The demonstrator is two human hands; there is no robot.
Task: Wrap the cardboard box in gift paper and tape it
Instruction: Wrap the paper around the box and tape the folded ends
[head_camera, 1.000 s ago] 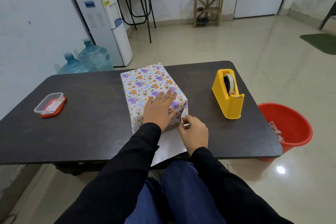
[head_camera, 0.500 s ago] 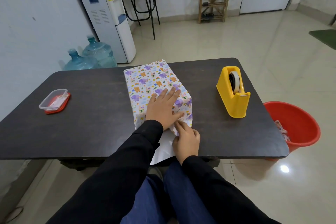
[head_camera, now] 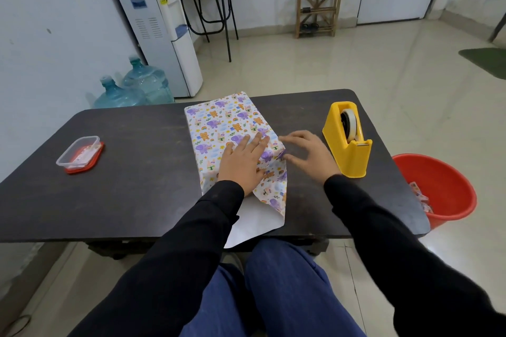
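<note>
Left hand (head_camera: pixel 241 164) presses box (head_camera: pixel 219 120), right (head_camera: pixel 306 154) (seemingly) hovering

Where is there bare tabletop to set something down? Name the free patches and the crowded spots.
Widest bare patch: table between the plastic container and the wrapped box. Another: near edge right of the paper flap, crossed by the right sleeve. Crowded: the gap between box and tape dispenser, where the right hand hovers.
</note>
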